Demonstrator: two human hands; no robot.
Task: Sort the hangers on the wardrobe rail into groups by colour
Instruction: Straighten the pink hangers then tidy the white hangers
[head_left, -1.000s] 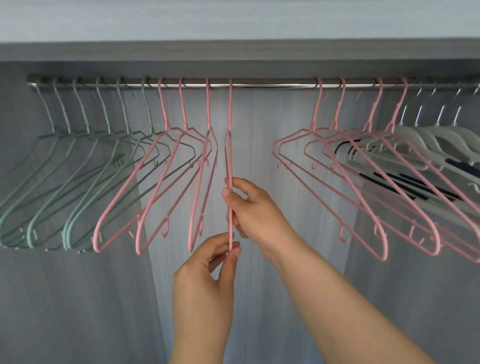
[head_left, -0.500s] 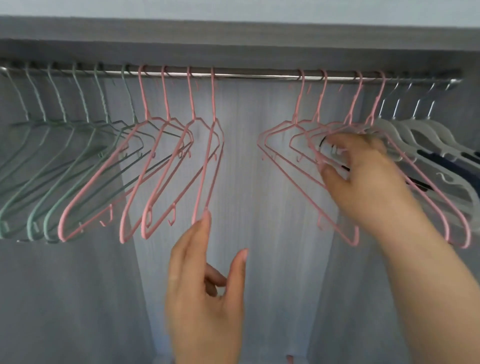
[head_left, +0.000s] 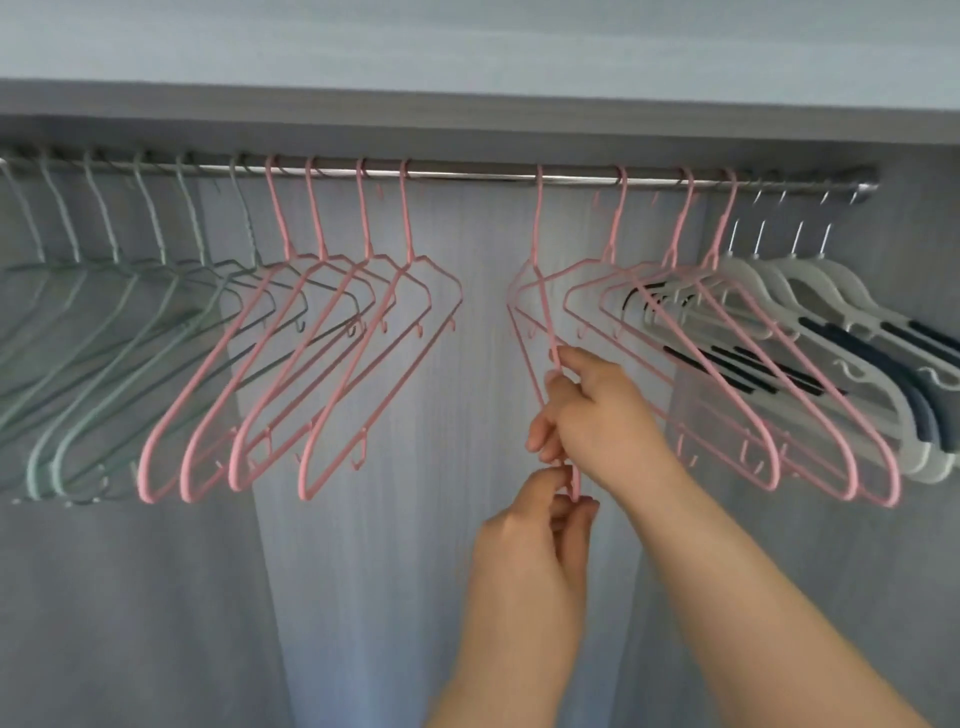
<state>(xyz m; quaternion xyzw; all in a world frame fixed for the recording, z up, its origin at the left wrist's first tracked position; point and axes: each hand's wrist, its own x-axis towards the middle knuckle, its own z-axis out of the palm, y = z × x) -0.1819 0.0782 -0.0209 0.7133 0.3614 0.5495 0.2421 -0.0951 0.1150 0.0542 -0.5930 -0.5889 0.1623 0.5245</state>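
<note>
Pink hanger hangs edge-on, both hands clamped on it: right hand above left hand.

Illumination: soft, diffuse, cool grey-blue cast; source direction cannot be determined. Brightest zone: pale back panel left of right hand and above left hand. Darker zone: underside of top board above both hands. Thin specular streak along rail. Shadows faint, soft-edged. Motion blur strongest on green hangers far left of hands; white hangers right of right hand moderately soft. Wide-angle bowing visible in rail and board. Overall sharpness low, compression smear.
</note>
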